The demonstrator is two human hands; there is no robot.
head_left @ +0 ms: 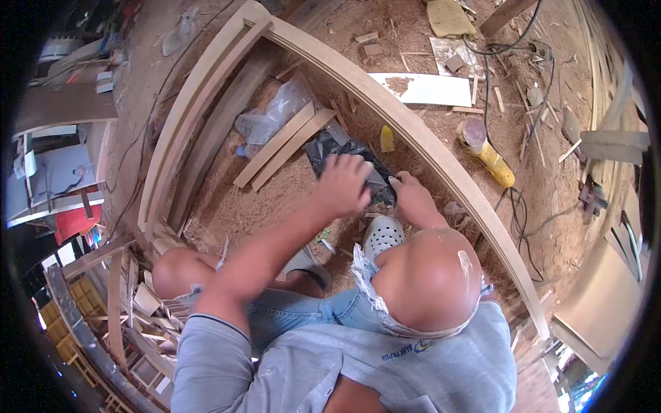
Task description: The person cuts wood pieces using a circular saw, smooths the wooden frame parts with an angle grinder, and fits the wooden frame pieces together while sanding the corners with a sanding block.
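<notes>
A crumpled black plastic bag lies on the sawdust-covered ground between my knees. My left hand is over the bag, its fingers curled and slightly blurred; what they hold, if anything, is hidden. At the bag's right end, my right hand pinches its edge between thumb and fingers. Two short wooden strips lie side by side left of the bag, near a clear plastic bag. A small yellow object rests just beyond the black bag.
Long curved wooden frame pieces surround the work spot on both sides. Beyond the right one are a yellow power tool, a white board and dark cables. Wood scraps are piled at lower left.
</notes>
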